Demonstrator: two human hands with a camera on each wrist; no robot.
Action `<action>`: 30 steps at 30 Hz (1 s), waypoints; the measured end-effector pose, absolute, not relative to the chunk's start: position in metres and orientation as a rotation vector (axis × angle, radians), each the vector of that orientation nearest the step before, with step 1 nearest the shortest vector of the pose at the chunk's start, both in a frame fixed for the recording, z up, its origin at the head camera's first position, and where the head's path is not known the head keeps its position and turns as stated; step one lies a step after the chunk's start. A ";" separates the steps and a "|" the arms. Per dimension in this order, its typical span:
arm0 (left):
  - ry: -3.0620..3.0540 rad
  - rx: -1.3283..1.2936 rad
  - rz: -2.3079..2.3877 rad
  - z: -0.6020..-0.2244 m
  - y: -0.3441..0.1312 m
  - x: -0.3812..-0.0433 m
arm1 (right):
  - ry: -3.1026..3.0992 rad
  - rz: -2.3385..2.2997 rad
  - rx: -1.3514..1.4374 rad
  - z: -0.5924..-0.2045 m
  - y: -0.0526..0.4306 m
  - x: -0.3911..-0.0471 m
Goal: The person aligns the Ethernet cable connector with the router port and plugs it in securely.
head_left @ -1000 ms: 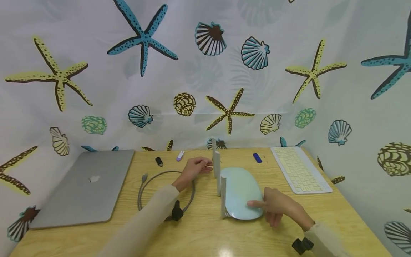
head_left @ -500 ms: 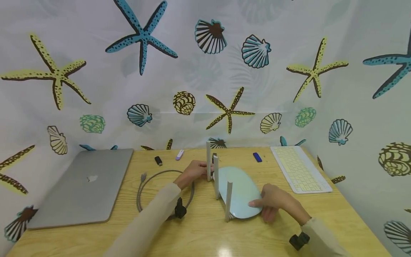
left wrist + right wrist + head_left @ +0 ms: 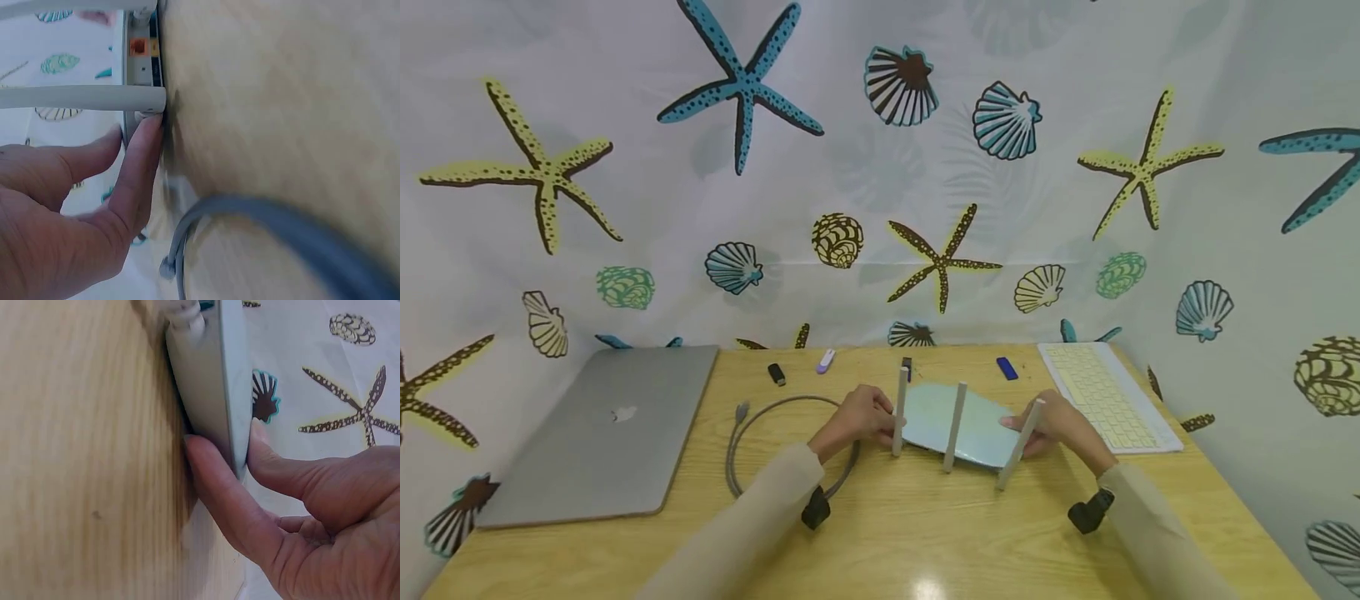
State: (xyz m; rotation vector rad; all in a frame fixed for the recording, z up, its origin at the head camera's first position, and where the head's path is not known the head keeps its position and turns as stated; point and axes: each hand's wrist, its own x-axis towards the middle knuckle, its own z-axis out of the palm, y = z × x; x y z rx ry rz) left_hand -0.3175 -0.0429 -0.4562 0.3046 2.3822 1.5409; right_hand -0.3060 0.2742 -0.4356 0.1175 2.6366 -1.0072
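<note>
A pale mint-white Wi-Fi router (image 3: 928,412) lies at mid-table, its three upright antennas (image 3: 956,429) along the edge nearest me. My left hand (image 3: 861,417) grips its left end, with the thumb above and a finger below, beside an antenna base in the left wrist view. On the opposite end, my right hand (image 3: 1056,421) pinches the rim between thumb and fingers. The right wrist view shows the router's tapered side (image 3: 200,381) between them. Coloured ports (image 3: 139,47) line the antenna edge in the left wrist view.
A closed grey laptop (image 3: 617,433) lies at left, and a coiled grey cable (image 3: 733,446) is by my left forearm. Several USB sticks, including a blue one (image 3: 1007,368), lie toward the back. A white keyboard (image 3: 1105,396) is at right, before a patterned curtain (image 3: 880,183).
The router has turned so its antenna edge, formerly facing left, now faces me. My left hand has taken hold of its end; my right hand has shifted slightly away from me.
</note>
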 end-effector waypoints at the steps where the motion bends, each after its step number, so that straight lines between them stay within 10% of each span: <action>1: 2.367 0.313 1.558 -0.457 -0.042 -0.313 | 2.646 -1.004 0.143 -0.437 0.275 -0.309; 30: 2.320 0.235 1.624 -0.458 -0.053 -0.297 | 2.663 -0.842 -0.078 -0.457 0.270 -0.354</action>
